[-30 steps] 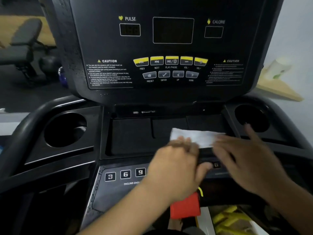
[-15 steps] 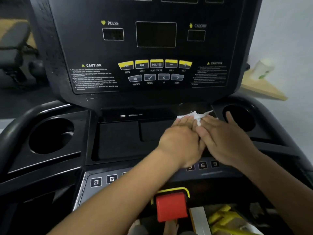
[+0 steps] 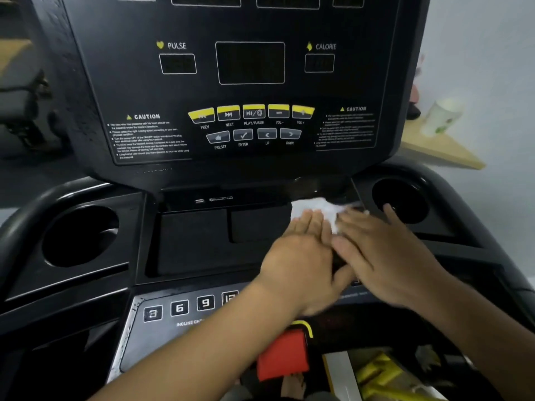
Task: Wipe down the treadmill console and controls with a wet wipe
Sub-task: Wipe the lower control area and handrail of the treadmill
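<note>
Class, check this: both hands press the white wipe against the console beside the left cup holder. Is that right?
One error: the head view shows the left hand and right hand pressing the wipe against the console beside the right cup holder, not the left.

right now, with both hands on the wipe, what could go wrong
1. The wet wipe lies along the same back strip as the USB port; sweeping left could push moisture into it.
2. The forearm behind the left hand hangs over the incline keys and red stop button, so it might press one.

Console [image 3: 199, 91] reads PULSE, CALORIE, CAUTION; keys [image 3: 179, 307] 3, 6, 9
</note>
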The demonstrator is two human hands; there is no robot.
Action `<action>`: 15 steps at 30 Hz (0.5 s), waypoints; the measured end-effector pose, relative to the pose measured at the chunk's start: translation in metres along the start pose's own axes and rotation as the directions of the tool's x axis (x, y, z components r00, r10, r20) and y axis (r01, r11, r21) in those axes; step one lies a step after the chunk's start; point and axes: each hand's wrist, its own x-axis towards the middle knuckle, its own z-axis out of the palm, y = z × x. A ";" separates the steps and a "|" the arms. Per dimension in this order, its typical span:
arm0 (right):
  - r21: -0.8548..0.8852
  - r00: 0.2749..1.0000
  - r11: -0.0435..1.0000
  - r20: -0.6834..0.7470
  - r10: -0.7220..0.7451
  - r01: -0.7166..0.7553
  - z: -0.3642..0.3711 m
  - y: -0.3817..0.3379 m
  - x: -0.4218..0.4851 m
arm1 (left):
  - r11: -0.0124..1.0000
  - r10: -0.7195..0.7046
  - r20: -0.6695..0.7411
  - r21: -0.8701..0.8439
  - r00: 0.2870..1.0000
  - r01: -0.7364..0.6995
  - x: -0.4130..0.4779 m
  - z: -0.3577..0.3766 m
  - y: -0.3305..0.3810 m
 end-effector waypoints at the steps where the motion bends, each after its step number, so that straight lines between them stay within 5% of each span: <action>1: -0.012 1.000 1.000 0.010 -0.016 0.016 0.002 -0.001 -0.018 | 1.000 0.013 0.005 0.018 1.000 -0.014 -0.013 0.000 0.003; 8: 0.149 0.997 0.986 -0.012 0.076 -0.073 0.006 -0.003 0.021 | 1.000 -0.005 -0.035 -0.022 0.999 0.004 0.014 -0.004 -0.003; 15: 0.031 1.000 0.999 0.013 0.028 -0.028 0.002 -0.027 -0.020 | 0.995 -0.104 -0.097 -0.008 0.990 0.103 -0.058 -0.005 -0.014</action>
